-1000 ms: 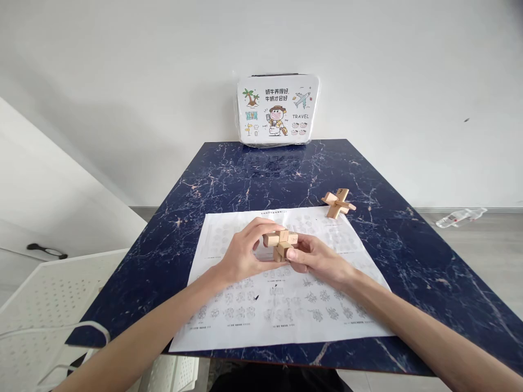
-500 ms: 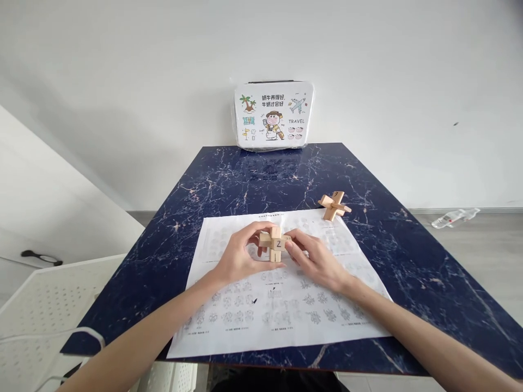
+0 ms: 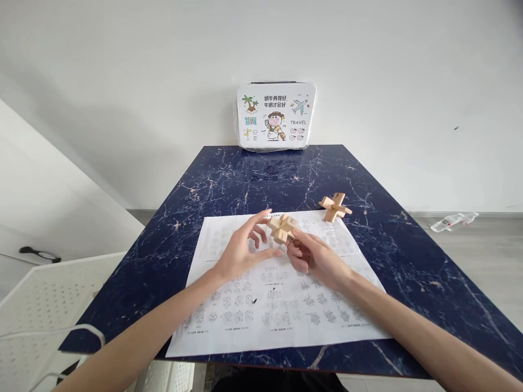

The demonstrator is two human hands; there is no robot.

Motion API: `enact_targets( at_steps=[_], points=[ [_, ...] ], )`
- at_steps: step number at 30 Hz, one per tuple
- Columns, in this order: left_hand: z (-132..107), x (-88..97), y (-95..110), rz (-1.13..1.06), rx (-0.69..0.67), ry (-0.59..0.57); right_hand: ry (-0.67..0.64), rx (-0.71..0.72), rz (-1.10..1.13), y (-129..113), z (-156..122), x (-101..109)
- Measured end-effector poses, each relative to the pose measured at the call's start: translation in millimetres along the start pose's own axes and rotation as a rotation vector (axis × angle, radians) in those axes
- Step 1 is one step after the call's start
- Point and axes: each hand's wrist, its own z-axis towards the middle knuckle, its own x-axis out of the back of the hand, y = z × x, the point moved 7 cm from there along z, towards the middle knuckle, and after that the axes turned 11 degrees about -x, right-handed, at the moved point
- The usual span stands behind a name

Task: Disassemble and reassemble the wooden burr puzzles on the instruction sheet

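A wooden burr puzzle point(image 3: 281, 227) made of crossed blocks is pinched in my right hand point(image 3: 316, 254), thumb and fingers at its lower right arm. It is tilted above the paper. My left hand point(image 3: 242, 246) lies just to its left, fingers spread in a wide curve; the index fingertip comes close to the puzzle, and I cannot tell whether it touches. Under both hands lies a printed instruction sheet point(image 3: 241, 343) with rows of small puzzle drawings. A second wooden puzzle point(image 3: 335, 207), marked with a 3, stands at the sheet's upper right corner.
The dark blue marbled table point(image 3: 245, 188) carries the sheet. At its far edge a white cartoon-printed case point(image 3: 275, 117) leans against the wall. A clear plastic bottle point(image 3: 453, 221) lies on the floor to the right. A white perforated stand point(image 3: 49, 299) with a cable is at left.
The puzzle was held upright between both hands, its 2 and 1 facing me. Now it is turned and slightly higher in my right hand, and my left fingers have opened away from it.
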Motion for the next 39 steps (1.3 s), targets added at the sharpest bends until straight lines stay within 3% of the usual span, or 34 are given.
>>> enact_targets(
  at_steps=[5, 10, 13, 17, 23, 27, 35, 39],
  points=[
    [-0.2, 4.4, -6.9, 0.014, 0.088, 0.052, 0.117, 0.011, 0.346, -6.7, 6.3, 22.0],
    [-0.4, 2.3, -6.4, 0.039, 0.159, 0.012, 0.17, 0.063, 0.482, -8.0, 6.6, 32.6],
    [0.2, 0.0, -7.4, 0.044, 0.183, -0.014, 0.122, 0.083, 0.361, -7.8, 2.6, 21.9],
    [-0.9, -9.2, -7.0, 0.088, 0.16, -0.146, -0.094, 0.07, -0.011, -2.2, -2.6, -8.8],
    [-9.8, -27.0, 5.2, 0.34, -0.165, -0.378, -0.202, 0.054, -0.506, 7.5, -8.8, -31.3],
    [-12.9, -30.5, 7.4, 0.406, -0.27, -0.414, -0.2, 0.059, -0.517, 4.0, -9.7, -32.2],
    [-11.8, -28.3, 7.6, 0.401, -0.251, -0.391, -0.218, 0.066, -0.414, 3.0, -5.6, -28.5],
    [-12.6, -27.7, 4.1, 0.442, -0.217, -0.371, -0.138, 0.113, -0.301, -0.5, -2.2, -18.3]
  ],
)
